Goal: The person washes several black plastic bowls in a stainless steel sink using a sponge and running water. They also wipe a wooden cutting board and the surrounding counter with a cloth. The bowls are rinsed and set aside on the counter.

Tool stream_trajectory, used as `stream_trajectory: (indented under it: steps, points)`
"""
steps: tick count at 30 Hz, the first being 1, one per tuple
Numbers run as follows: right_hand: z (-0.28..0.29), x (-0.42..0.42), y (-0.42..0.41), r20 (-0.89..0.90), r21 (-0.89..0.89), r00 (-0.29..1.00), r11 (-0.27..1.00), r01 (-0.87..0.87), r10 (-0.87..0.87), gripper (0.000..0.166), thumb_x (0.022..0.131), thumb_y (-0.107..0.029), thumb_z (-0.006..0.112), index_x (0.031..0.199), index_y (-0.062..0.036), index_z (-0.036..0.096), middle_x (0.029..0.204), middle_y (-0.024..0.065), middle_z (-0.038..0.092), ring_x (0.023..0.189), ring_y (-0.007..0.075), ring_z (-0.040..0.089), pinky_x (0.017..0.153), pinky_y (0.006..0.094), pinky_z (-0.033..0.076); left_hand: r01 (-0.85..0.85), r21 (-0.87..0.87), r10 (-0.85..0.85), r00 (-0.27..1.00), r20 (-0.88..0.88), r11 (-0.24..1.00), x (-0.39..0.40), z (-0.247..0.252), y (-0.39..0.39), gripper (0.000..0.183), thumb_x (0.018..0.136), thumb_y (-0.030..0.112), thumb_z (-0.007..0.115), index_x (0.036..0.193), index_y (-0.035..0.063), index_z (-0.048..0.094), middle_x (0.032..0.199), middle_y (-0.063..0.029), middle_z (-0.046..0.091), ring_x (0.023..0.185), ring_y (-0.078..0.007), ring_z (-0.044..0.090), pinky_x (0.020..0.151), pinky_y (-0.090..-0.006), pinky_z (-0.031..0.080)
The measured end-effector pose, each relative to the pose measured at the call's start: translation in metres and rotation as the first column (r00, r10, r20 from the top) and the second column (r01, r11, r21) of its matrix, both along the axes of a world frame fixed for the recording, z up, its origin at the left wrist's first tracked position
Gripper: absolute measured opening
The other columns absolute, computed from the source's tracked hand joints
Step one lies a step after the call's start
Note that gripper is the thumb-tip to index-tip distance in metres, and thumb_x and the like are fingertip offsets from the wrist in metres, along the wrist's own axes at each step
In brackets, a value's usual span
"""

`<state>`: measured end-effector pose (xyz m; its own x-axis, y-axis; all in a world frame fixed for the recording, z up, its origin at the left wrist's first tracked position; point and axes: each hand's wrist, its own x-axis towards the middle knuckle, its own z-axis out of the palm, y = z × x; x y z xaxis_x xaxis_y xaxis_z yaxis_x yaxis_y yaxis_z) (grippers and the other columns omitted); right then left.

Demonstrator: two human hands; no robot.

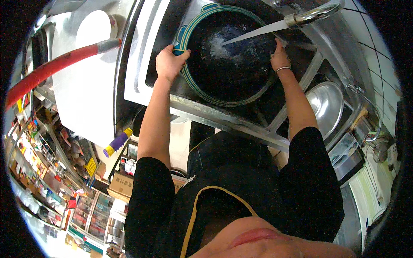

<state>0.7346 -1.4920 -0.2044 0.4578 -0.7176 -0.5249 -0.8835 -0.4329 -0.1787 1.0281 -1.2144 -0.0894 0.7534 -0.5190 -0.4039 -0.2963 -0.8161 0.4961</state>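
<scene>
Over a stainless steel sink (222,117), a large round vessel (201,92) with a green and yellow striped rim lies between my hands. Its inside looks dark. My left hand (171,61) grips the left rim, thumb on top. On the opposite side, my right hand (280,59), with a thin bracelet at the wrist, holds the right edge; its fingertips are partly hidden. From a chrome faucet (309,16) at upper right, a white stream of water (255,34) runs into the vessel and splashes near its middle.
Right of the sink divider (290,93) sits a shiny metal bowl (327,106). A red tube-like bar (58,61) juts in from the left, near a white bowl (95,27). A purple and yellow wrapped handle (118,143) sticks out by my left forearm. A cardboard box (121,187) stands lower left.
</scene>
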Motion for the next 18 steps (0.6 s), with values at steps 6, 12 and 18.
stream_trajectory:
  steps: [6, 12, 18]
  points:
    - [0.011, -0.002, -0.006, 0.008, -0.013, 0.990, 0.989, -0.144, 0.144, 0.075, 0.088, -0.014, 0.055, 0.150, -0.0194, 0.014, 0.131, 0.0249, 0.049, 0.107, 0.0423, 0.055, 0.090, 0.0508, 0.048, -0.130, -0.089, 0.131, 0.991, 0.004, 0.988, -0.017, 0.027, 0.022, 0.035, 0.063, 0.032, 0.079, 0.072, 0.0007, 0.065, 0.065, -0.0169, 0.063, 0.058, -0.0264, 0.063, 0.060, -0.0394, 0.052]
    - [-0.002, -0.020, -0.013, 0.228, -0.114, 0.939, 0.965, -0.236, 0.256, 0.064, 0.092, 0.000, 0.048, 0.149, -0.0138, 0.023, 0.140, 0.0216, 0.043, 0.122, 0.0331, 0.048, 0.092, 0.0460, 0.047, -0.348, -0.185, 0.319, 0.933, -0.168, 0.919, -0.053, 0.032, 0.072, 0.037, 0.068, 0.032, 0.079, 0.081, -0.0005, 0.066, 0.061, -0.0150, 0.061, 0.060, -0.0236, 0.064, 0.060, -0.0387, 0.052]
    - [-0.009, 0.066, 0.017, -0.124, 0.109, 0.968, 0.973, -0.205, 0.218, 0.058, 0.098, -0.009, 0.043, 0.151, -0.0154, 0.019, 0.137, 0.0232, 0.045, 0.118, 0.0314, 0.052, 0.086, 0.0404, 0.049, -0.374, -0.111, 0.367, 0.927, -0.078, 0.921, -0.036, 0.075, 0.107, 0.040, 0.088, 0.036, 0.063, 0.079, -0.0033, 0.061, 0.064, -0.0215, 0.059, 0.062, -0.0296, 0.064, 0.060, -0.0426, 0.049]
